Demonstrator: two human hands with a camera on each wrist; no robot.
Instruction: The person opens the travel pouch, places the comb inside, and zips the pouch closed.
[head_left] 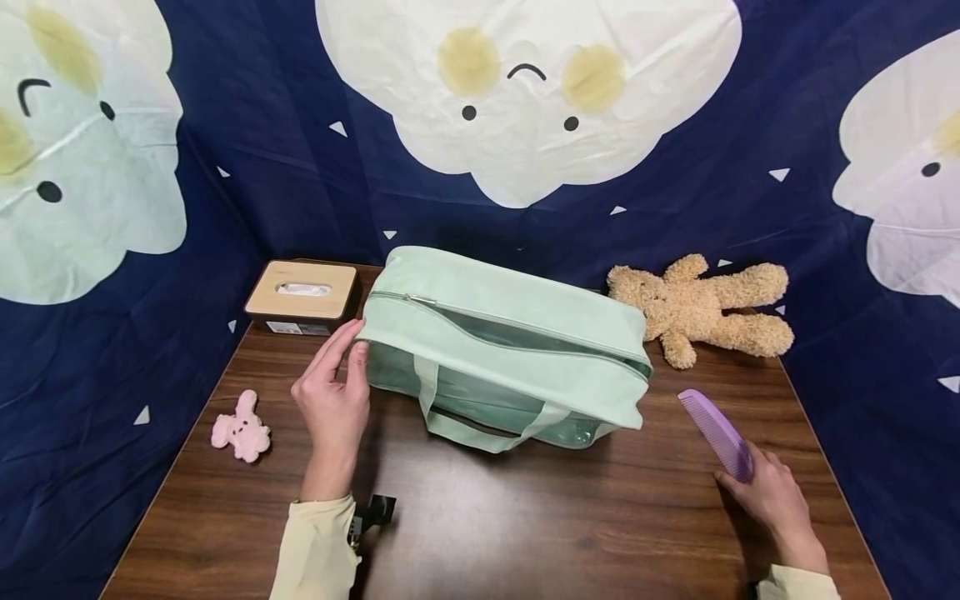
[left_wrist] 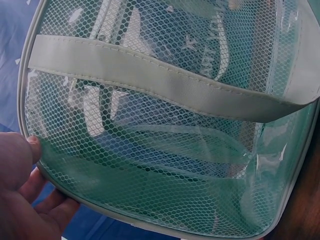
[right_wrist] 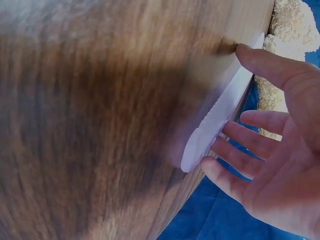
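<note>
Looking light, stiff and slick, the comb point(head_left: 717, 435) seems best gripped along its spine, right hand point(head_left: 776, 497) spread at its near end, left hand point(head_left: 335, 404) pinching the bag point(head_left: 517, 365).

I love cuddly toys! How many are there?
2: a pink toy left of the green bag, and a brown bear right of it. Others could be hidden behind it.

Brown wooden table point(head_left: 585, 508) before navy cloth walls point(head_left: 255, 117) with white clouds point(head_left: 517, 158)

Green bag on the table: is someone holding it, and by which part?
Yes, the left hand holds the green bag by the edge at its left end.
</note>
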